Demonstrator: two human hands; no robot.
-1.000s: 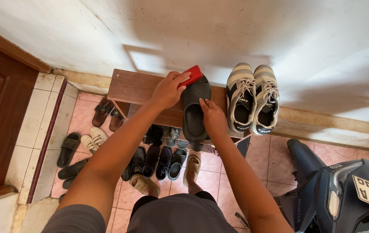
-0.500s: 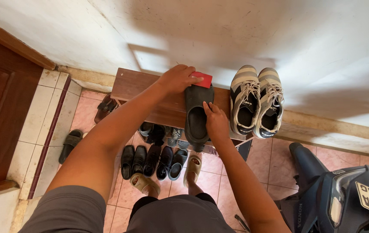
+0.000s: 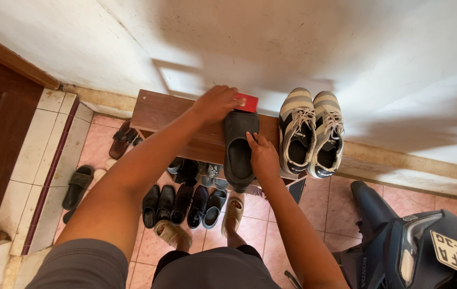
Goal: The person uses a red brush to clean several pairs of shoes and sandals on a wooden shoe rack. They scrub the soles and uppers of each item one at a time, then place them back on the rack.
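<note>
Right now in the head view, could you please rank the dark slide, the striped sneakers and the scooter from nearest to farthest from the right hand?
1. Dark slide: on the bench top, touched by the right hand.
2. Striped sneakers: on the bench, just right of the hand.
3. Scooter: on the floor, lower right.

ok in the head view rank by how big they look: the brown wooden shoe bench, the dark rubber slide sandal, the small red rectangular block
1. brown wooden shoe bench, largest
2. dark rubber slide sandal
3. small red rectangular block, smallest, though the left hand partly covers it
</note>
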